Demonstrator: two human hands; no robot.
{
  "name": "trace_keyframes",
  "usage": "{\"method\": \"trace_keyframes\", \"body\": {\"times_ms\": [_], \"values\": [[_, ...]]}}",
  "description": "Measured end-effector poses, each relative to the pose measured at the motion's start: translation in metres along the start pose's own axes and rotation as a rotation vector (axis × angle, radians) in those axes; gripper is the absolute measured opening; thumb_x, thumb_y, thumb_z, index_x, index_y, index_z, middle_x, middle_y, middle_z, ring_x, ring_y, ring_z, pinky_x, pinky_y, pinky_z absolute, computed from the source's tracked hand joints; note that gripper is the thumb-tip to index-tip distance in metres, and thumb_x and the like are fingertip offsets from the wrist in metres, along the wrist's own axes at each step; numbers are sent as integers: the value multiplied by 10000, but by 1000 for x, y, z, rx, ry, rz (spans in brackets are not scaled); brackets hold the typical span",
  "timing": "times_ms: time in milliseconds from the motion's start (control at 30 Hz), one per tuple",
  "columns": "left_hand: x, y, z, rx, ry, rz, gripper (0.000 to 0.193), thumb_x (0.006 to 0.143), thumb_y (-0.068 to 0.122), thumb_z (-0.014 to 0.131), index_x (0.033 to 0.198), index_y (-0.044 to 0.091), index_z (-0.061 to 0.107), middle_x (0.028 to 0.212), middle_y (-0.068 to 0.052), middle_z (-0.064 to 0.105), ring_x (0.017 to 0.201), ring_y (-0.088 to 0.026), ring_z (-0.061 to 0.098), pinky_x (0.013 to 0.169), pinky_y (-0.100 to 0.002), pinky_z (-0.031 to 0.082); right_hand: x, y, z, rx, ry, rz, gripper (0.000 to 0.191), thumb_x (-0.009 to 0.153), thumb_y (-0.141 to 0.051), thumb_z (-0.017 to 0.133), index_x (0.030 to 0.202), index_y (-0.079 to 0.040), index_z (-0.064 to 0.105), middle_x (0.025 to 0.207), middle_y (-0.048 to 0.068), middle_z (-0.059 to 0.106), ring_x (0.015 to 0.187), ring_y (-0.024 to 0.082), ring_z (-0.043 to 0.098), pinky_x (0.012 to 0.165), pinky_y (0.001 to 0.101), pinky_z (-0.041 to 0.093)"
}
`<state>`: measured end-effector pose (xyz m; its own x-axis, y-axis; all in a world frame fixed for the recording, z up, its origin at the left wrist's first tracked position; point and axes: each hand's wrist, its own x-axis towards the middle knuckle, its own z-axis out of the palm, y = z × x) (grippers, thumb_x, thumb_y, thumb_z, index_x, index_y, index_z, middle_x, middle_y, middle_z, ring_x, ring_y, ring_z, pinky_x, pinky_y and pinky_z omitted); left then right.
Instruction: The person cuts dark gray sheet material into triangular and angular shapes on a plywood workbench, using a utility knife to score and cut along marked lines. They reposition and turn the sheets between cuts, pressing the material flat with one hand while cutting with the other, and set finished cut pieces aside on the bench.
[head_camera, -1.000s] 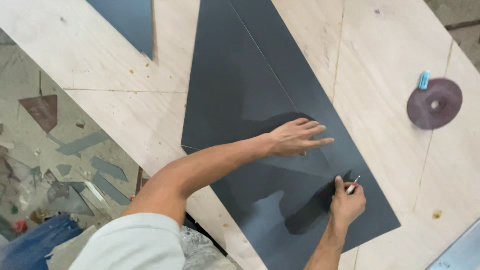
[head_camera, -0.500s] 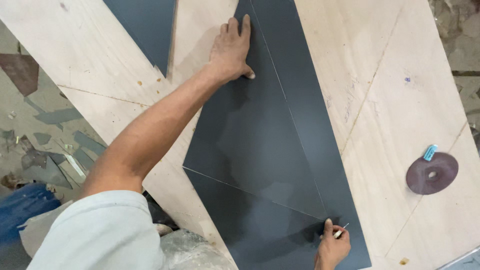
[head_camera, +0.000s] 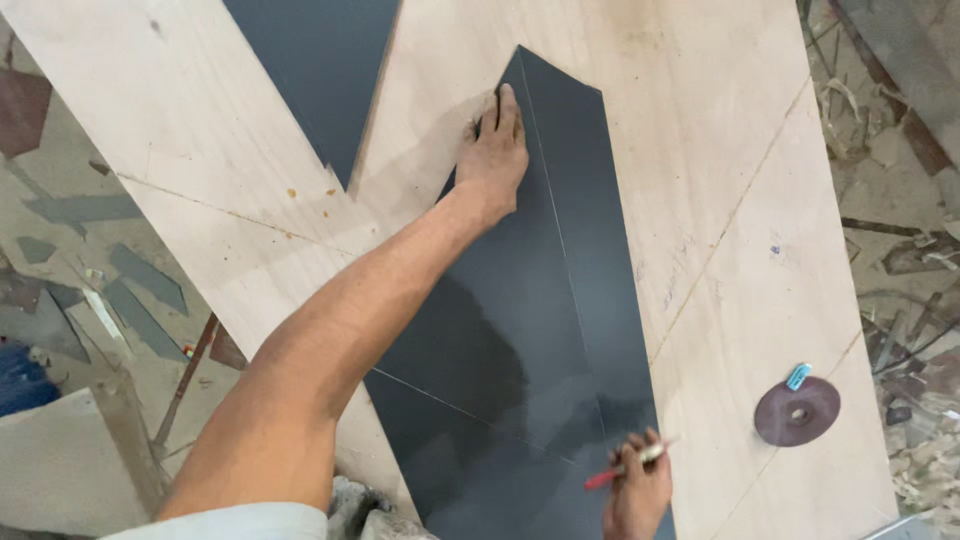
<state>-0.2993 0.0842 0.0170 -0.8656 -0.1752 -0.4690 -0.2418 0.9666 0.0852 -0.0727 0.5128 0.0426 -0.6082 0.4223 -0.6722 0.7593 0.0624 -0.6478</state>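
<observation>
Plywood bench: dark sheet under left hand; right hand grips pencil.

plywood boards: pale, fill most of frame, V-notch upper left | second dark sheet: top centre-left, showing in the notch | disc: brownish, round, lower right on plywood, blue bit touching its top edge | floor scraps: grey offcuts, left edge | debris: right edge
</observation>
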Motion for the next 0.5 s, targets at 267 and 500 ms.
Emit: {"method": "trace_keyframes", "body": {"times_ms": [267, 500], "values": [[-6, -8, 3, -151, 28, 4, 1196, 642, 177, 906, 1574, -47, 190, 1664, -237, 80, 1542, -372, 160, 1190, -491, 333, 53, -196, 294, -455, -721, -645, 289, 1104, -276, 493, 1160, -24, 623, 718, 69, 684, 503, 100, 611, 432, 265, 477], [-8, -5, -8, -40, 24, 34, 1137, 667, 180, 881, 1575, -52, 236, 1660, -251, 141, 1529, -388, 198, 1175, -492, 364, 66, -246, 406, -1096, -433, -1033, 450, 1081, -429, 474, 977, -27, 647, 844, 305, 697, 821, 514, 681, 727, 590, 540]]}}
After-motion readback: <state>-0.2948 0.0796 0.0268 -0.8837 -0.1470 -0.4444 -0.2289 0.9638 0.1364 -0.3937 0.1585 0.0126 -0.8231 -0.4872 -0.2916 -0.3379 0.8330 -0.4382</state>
